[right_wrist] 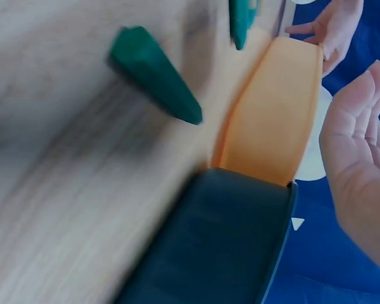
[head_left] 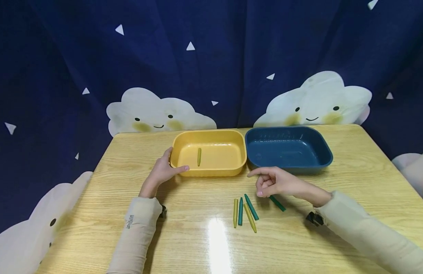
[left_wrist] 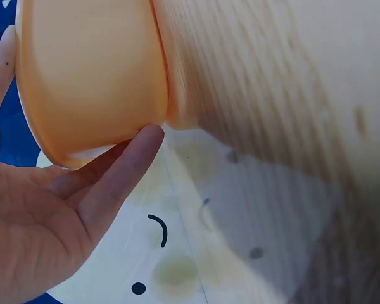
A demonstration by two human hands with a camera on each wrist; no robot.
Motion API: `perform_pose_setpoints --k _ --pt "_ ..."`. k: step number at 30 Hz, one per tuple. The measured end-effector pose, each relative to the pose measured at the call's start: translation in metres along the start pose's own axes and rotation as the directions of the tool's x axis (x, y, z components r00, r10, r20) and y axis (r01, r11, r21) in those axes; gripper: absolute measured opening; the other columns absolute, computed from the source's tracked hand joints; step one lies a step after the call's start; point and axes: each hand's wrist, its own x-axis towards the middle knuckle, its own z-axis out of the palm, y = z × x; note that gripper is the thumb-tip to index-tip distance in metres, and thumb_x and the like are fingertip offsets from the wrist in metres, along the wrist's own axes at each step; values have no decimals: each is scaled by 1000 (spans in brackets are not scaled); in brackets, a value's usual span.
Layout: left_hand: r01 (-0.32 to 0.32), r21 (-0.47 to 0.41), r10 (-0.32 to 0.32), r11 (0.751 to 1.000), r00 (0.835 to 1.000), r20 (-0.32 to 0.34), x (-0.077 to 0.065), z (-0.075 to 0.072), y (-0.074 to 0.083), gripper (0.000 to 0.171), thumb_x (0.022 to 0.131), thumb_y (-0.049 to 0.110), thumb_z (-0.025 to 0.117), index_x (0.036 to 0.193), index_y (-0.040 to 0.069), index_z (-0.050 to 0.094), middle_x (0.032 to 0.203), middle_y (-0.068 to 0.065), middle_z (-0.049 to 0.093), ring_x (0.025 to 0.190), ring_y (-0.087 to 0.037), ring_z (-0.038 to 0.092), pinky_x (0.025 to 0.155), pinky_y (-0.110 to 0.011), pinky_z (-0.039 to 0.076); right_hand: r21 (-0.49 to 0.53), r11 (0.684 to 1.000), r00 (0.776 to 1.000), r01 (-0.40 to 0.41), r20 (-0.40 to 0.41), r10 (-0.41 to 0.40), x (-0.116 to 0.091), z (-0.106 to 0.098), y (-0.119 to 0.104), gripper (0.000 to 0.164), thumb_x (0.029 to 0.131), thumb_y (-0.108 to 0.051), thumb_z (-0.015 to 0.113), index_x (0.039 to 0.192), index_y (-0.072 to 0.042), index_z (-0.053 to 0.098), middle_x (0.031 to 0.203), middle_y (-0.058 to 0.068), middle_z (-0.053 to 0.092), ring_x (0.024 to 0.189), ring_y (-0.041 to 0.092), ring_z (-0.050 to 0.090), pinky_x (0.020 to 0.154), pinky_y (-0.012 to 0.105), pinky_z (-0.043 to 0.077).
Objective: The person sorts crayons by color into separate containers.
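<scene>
My left hand (head_left: 163,168) holds the left end of a yellow plastic bin (head_left: 243,161), thumb over the front rim. In the left wrist view its fingers (left_wrist: 123,180) touch the bin's outer wall. One yellow crayon (head_left: 199,156) lies inside the bin. My right hand (head_left: 274,182) hovers in front of a dark blue bin (head_left: 290,169), index finger extended and no object visible in its grasp. Partly beneath it, a green crayon (head_left: 278,203) lies on the table. To its left lie two yellow crayons (head_left: 235,213) and two green crayons (head_left: 251,207).
Both bins stand side by side near the back edge of the wooden table (head_left: 184,236). Behind hangs a dark blue curtain (head_left: 218,68) with white clouds and triangles. Light reflects off the tabletop at the front middle.
</scene>
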Motion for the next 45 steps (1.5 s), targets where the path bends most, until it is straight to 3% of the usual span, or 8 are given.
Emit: perform_pose_setpoints --k 8,18,30,36,45 --pt "-5 3 5 1000 1000 4 -2 -1 2 107 73 39 75 145 -1 6 144 -25 22 128 -35 31 101 -45 31 7 1000 997 -18 73 17 -5 9 16 62 81 0 65 128 19 29 80 7 59 63 6 55 58 21 46" --pt "3 6 -3 1000 1000 7 0 -1 0 107 73 40 75 145 0 7 145 -25 21 129 -35 30 101 -46 30 1 998 993 -58 107 58 -8 22 29 68 78 0 68 131 15 28 73 1 57 57 2 48 55 16 42" --pt "14 0 -14 1000 1000 11 -1 -1 0 105 74 37 74 145 0 6 144 -25 23 127 -36 32 100 -47 31 -204 966 982 -158 71 175 -6 32 31 73 73 -14 76 131 8 36 62 -1 54 55 4 48 53 18 40" --pt "8 1 -8 1000 1000 7 -1 -1 0 105 74 38 74 145 -1 7 144 -25 24 127 -36 33 100 -47 32 -317 930 978 -184 38 207 -4 37 30 73 71 -20 78 129 4 41 56 -5 50 50 3 45 53 19 40" --pt "4 -8 -4 1000 1000 7 -1 -1 0 106 73 38 75 145 0 7 142 -26 28 123 -36 37 97 -46 35 -410 899 984 -155 12 175 -4 43 27 69 71 -19 79 125 5 44 53 -7 47 47 1 41 52 20 40"
